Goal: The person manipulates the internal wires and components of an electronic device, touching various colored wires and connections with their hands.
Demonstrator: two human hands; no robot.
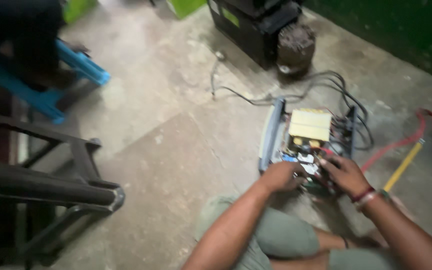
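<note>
Head view: opened electronic unit with grey side panel, yellow block and exposed circuit board [310, 145], lying on the concrete floor [176, 150], long axis running away from the hands toward the black machine [256, 25] beyond. Left hand [282, 176] and right hand [345, 173] rest on its near end, slightly apart, fingers curled onto the board; grip unclear through blur. Yellow-handled tool [403, 165] just right of the right hand. Black plastic chair [41, 185] far left.
</note>
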